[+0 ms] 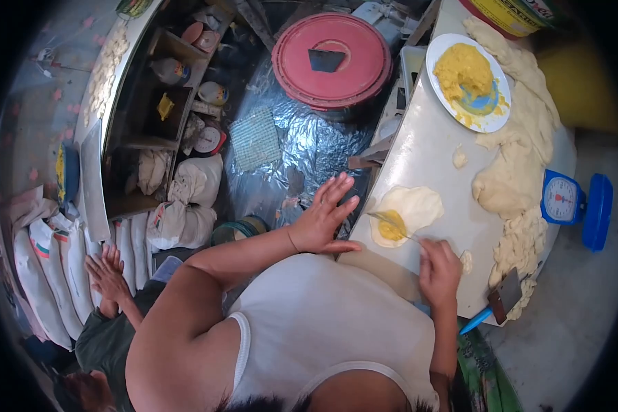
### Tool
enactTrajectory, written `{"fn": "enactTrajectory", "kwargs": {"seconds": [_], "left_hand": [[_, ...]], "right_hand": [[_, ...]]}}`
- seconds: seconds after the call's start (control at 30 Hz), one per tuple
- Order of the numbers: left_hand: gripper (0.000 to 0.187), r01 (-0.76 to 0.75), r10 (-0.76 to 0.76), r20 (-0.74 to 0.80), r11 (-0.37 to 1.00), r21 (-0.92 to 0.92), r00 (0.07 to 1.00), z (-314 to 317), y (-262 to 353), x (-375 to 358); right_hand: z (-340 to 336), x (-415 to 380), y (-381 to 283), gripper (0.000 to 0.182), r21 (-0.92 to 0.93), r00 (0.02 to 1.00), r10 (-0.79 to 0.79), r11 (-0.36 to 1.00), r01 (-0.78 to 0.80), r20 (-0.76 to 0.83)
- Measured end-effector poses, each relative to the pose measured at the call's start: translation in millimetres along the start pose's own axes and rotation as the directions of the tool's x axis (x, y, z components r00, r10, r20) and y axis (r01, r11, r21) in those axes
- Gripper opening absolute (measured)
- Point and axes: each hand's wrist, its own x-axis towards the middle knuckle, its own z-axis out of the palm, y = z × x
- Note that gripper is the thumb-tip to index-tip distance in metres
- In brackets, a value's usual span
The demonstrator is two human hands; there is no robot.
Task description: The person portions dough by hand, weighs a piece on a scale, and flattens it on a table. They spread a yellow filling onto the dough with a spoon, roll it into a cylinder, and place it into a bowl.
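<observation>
My right hand (439,269) is closed round the end of a thin metal utensil (413,238), whose exact kind I cannot make out. Its other end lies across a dab of yellow filling (391,225) on a flattened piece of dough (419,204). My left hand (325,218) is open, fingers spread, beside the table's near edge and apart from the dough. Further along the table, a white plate (489,124) carries a mound of yellow filling (462,71). Small dough bits (460,156) lie nearby.
A long dough mass (508,178) runs along the table's far side. A blue-handled scraper (494,305) lies near its end, with a blue scale (563,197) beyond. A red-lidded tub (333,58) stands at the back. At left, another person's hands (108,273) are near sacks (41,285).
</observation>
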Motion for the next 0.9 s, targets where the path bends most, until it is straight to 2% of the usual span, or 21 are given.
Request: {"fn": "enactTrajectory", "kwargs": {"seconds": [0.03, 0.07, 0.13, 0.27, 0.33, 0.37, 0.43, 0.47, 0.53, 0.57, 0.63, 0.7, 0.77, 0.8, 0.83, 0.9], "left_hand": [[0.101, 0.003, -0.004, -0.025, 1.000, -0.030, 1.000, 1, 0, 1], [0.101, -0.006, 0.005, -0.022, 0.999, -0.033, 1.000, 2, 0, 1], [0.103, 0.007, -0.008, -0.036, 1.000, -0.025, 0.999, 2, 0, 1], [0.102, 0.010, -0.012, -0.049, 0.999, -0.038, 0.999, 0, -3, 0], [0.112, -0.003, 0.003, 0.001, 1.000, 0.007, 1.000, -2, -3, 1], [0.112, -0.006, 0.006, 0.002, 1.000, 0.001, 1.000, -3, -3, 3], [0.083, 0.026, -0.026, -0.008, 0.999, -0.026, 1.000, -4, 1, 5], [0.083, 0.020, -0.020, 0.003, 0.999, -0.037, 1.000, -3, 3, 5], [0.058, 0.017, -0.016, 0.043, 0.999, -0.028, 0.999, -3, 7, 9], [0.058, 0.006, -0.005, 0.052, 1.000, -0.029, 0.999, -3, 9, 12], [0.036, -0.125, 0.125, 0.078, 0.992, -0.011, 0.989, -4, 14, 19], [0.032, -0.158, 0.157, 0.118, 0.987, 0.003, 0.981, -6, 18, 26], [0.021, -0.193, 0.189, 0.149, 0.981, 0.014, 0.971, -7, 26, 32], [0.021, -0.197, 0.193, 0.150, 0.980, 0.012, 0.970, -8, 27, 34], [0.017, -0.233, 0.218, 0.195, 0.971, 0.054, 0.956, -9, 29, 36], [0.014, -0.274, 0.245, 0.237, 0.957, 0.099, 0.940, -10, 29, 42]], "right_hand": [[1, 3, -4, 0.022, -0.056, 0.996, -0.005, 0.998, 0.010, 0.090], [1, 1, -3, 0.022, -0.060, 0.997, 0.001, 0.998, 0.004, 0.082], [0, -6, 0, 0.021, 0.049, 0.997, 0.040, 0.998, -0.037, -0.060], [-17, -31, 11, 0.020, 0.003, 0.999, 0.052, 0.999, -0.052, 0.003], [-21, -47, 17, 0.018, -0.010, 0.975, 0.209, 0.978, -0.209, 0.068], [-24, -52, 18, 0.018, -0.014, 0.975, 0.214, 0.977, -0.213, 0.066], [-27, -62, 17, 0.016, 0.119, 0.961, 0.271, 0.957, -0.265, -0.043], [-25, -63, 13, 0.016, 0.118, 0.957, 0.286, 0.953, -0.279, -0.048], [-16, -53, 2, 0.014, 0.115, 0.966, 0.259, 0.960, -0.255, -0.024], [-11, -49, 3, 0.015, 0.057, 0.975, 0.222, 0.974, -0.221, -0.017], [-15, -54, 2, 0.014, 0.128, 0.959, 0.281, 0.953, -0.274, -0.037], [-19, -53, 10, 0.014, 0.199, 0.944, 0.329, 0.928, -0.314, -0.042], [-20, -45, 21, 0.013, 0.440, 0.869, 0.477, 0.814, -0.378, -0.136], [-24, -35, 26, 0.013, 0.501, 0.841, 0.534, 0.754, -0.425, -0.090], [-28, -19, 32, 0.014, 0.556, 0.810, 0.584, 0.688, -0.467, -0.042], [-29, 28, 45, 0.019, 0.575, 0.778, 0.615, 0.686, -0.446, -0.131]]}}
